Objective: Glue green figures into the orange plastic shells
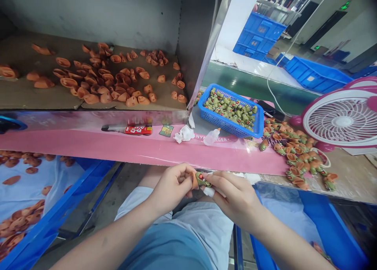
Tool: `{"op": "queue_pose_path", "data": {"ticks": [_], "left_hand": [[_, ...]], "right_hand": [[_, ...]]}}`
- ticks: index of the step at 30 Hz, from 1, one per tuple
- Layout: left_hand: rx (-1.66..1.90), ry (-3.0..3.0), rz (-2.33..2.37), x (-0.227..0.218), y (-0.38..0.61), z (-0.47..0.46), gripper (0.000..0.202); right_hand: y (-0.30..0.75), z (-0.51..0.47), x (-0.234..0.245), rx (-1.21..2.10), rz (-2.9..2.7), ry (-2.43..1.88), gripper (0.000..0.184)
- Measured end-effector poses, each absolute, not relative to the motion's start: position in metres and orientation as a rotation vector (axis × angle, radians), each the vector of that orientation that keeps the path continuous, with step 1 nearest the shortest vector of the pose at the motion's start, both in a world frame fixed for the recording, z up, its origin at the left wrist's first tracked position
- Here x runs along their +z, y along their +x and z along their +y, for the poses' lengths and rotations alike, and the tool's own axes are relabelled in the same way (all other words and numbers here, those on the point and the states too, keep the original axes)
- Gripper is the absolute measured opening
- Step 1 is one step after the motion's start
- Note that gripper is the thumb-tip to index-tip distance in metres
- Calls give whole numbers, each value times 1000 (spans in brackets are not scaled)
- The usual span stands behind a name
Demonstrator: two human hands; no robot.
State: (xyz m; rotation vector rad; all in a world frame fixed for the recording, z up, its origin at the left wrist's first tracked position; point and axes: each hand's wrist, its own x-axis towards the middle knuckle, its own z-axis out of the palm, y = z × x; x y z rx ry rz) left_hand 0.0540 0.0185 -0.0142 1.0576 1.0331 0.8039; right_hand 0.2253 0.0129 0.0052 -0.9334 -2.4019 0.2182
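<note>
Both my hands meet over my lap, below the pink table edge [165, 150]. My left hand [172, 185] is closed in a pinch on a small orange shell piece [194, 179]. My right hand [234, 195] is closed on a small green toy part [202, 180] that touches the orange piece; one fingertip carries a white wrap. Several orange shell pieces [103, 79] lie on the brown shelf under the metal hood. A blue basket [231, 111] holds several green parts. Joined orange-and-green pieces [294, 152] lie heaped on the table to the right.
A white-and-pink fan [343, 119] stands at the right. A crumpled tissue [184, 134], a small squeeze bottle [212, 136] and a red pack [138, 130] lie on the pink surface. Blue bins with orange pieces sit at lower left [26, 199] and lower right [324, 223].
</note>
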Motion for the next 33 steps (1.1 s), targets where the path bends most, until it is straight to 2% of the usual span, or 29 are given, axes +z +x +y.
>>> {"op": "queue_pose_path", "data": {"ticks": [20, 33], "left_hand": [[774, 1036, 1019, -22, 58, 13, 5], [799, 998, 900, -15, 46, 14, 13]], "right_hand": [[228, 5, -5, 364, -2336, -957, 28], [230, 4, -2, 329, -2287, -964, 35]]}}
